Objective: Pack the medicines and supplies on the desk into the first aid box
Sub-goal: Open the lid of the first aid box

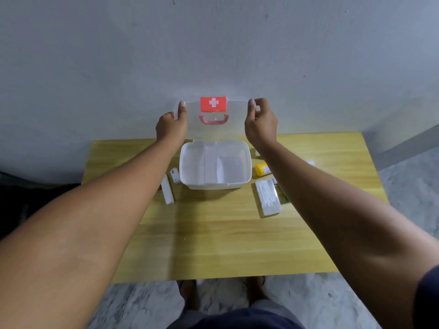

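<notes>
The white first aid box (237, 184) stands open on the wooden desk (213, 233), its inner tray showing compartments. Its clear lid (234, 119), with a red cross label and a red handle, is raised upright above the box. My left hand (171, 124) grips the lid's left edge and my right hand (260, 121) grips its right edge. Left of the box lie a long white tube (167, 191) and a small white bottle (175, 175). To the right are a yellow-capped bottle (261, 169) and a clear pack of cotton swabs (268, 197).
A grey wall rises directly behind the desk. More small white items (310, 163) lie at the right, partly hidden by my right forearm. The desk's near half is bare wood. Marble floor and my feet show below the front edge.
</notes>
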